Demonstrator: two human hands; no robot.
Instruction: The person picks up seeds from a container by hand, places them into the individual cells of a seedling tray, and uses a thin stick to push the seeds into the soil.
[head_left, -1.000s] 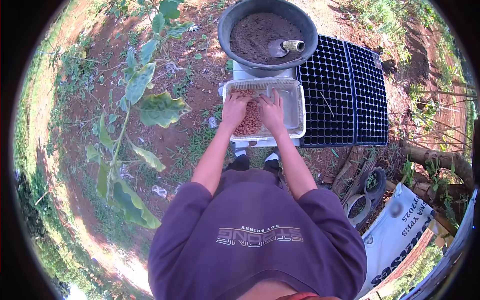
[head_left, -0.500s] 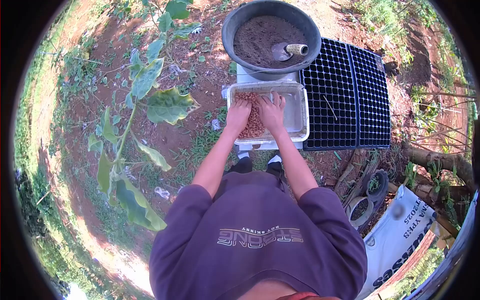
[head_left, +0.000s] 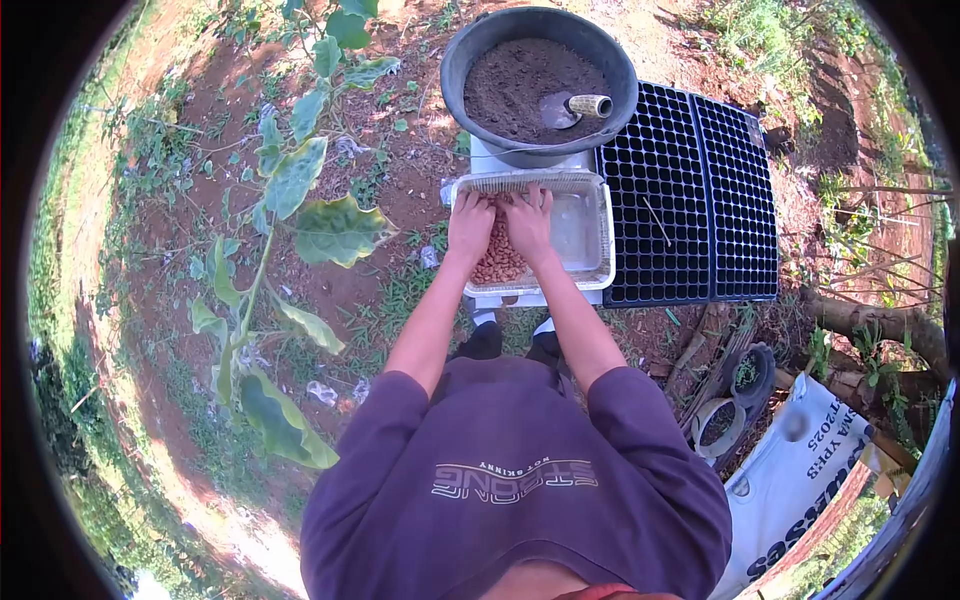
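Observation:
A rectangular whitish tray holds a pile of small reddish-brown pellets or seeds in its left part. My left hand reaches into the far left of the tray, its fingers stretched forward onto the pellets, the tips partly hidden. Beside it, my right hand lies over the pile's right edge, fingers apart and pointing toward the far wall. The thumbs are close together above the pellets. Neither hand visibly lifts anything.
A round dark basin of soil stands beyond the tray, with a hand trowel in it. Black seedling trays lie to the right, a thin stick on them. A leafy plant rises at left; pots and a printed banner are lower right.
Both hands have moved toward the tray's far wall, the right one also leftward, closer to the left. More of the pellets' near part shows. The view has shifted slightly.

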